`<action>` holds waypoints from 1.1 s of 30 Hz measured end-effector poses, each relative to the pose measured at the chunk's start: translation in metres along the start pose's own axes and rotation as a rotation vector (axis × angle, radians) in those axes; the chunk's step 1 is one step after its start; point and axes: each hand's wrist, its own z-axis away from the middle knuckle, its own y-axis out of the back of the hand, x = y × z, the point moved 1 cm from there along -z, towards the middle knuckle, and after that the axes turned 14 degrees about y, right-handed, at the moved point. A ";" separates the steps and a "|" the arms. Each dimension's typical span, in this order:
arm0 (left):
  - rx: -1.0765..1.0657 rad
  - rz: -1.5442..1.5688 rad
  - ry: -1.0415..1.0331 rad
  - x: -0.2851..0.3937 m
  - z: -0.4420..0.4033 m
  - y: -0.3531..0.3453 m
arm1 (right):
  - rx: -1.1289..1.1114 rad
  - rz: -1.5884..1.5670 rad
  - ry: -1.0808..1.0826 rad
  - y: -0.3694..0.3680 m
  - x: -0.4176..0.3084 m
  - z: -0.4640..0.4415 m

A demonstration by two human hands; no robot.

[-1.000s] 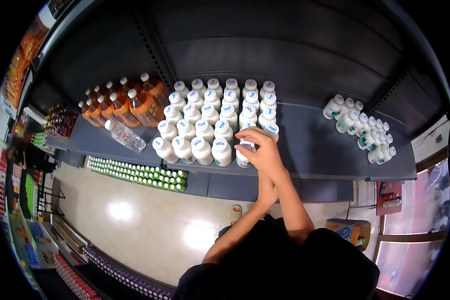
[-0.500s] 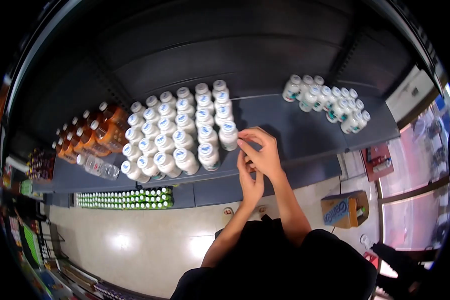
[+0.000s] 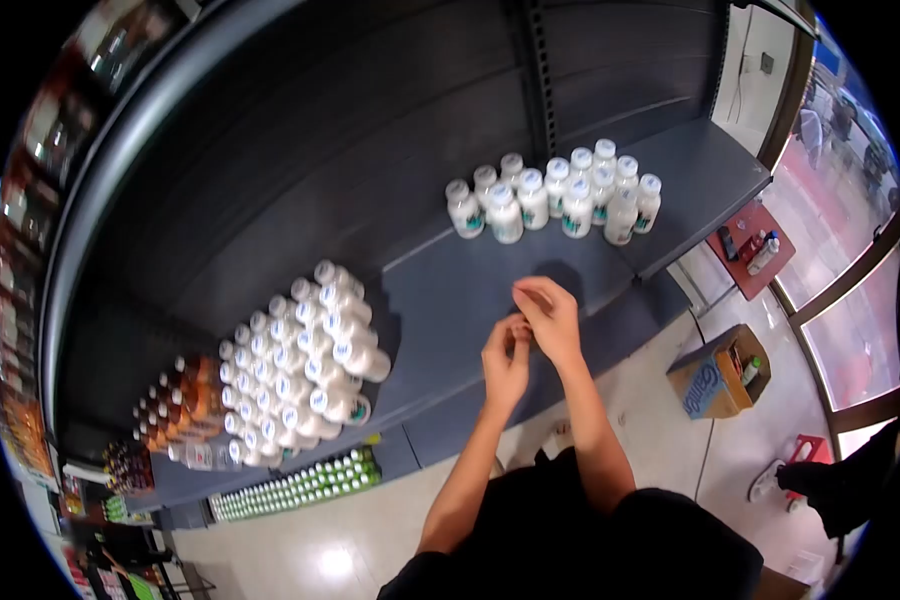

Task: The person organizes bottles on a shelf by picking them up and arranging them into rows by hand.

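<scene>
My left hand [image 3: 506,360] and my right hand [image 3: 550,318] are close together over the front part of the dark shelf [image 3: 440,345]. The fingers of both are curled, and no bottle shows in either. To their left stands a block of white bottles [image 3: 288,365] with blue-marked caps, packed in rows. Beyond my hands, toward the right, stands a smaller group of white bottles [image 3: 505,215] with green on their labels. What lies between my fingertips, if anything, is too small to make out.
Orange-brown bottles [image 3: 185,400] and a clear bottle [image 3: 200,456] are at the shelf's left. Green bottles [image 3: 295,486] line a lower level. At right are a red table [image 3: 760,262], a cardboard box [image 3: 712,385] and a person's dark-clothed leg [image 3: 835,480].
The view has swung right, so the white block now lies farther left and the smaller group nearer. My right hand has come away from the bottle at the block's corner.
</scene>
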 end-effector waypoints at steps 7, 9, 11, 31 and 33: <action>-0.109 -0.210 -0.110 0.020 -0.056 -0.092 | 0.411 0.268 0.048 0.099 0.032 -0.037; -0.182 -0.303 -0.081 0.025 -0.072 -0.115 | 0.431 0.276 0.006 0.119 0.041 -0.048; -0.206 -0.347 -0.114 0.030 -0.086 -0.136 | 0.466 0.272 -0.001 0.134 0.045 -0.057; -0.226 -0.020 -0.008 -0.004 -0.090 -0.179 | 0.384 0.129 -0.025 0.163 0.079 -0.079; -0.183 0.003 0.020 0.016 -0.073 -0.164 | 0.307 0.140 -0.011 0.151 0.063 -0.079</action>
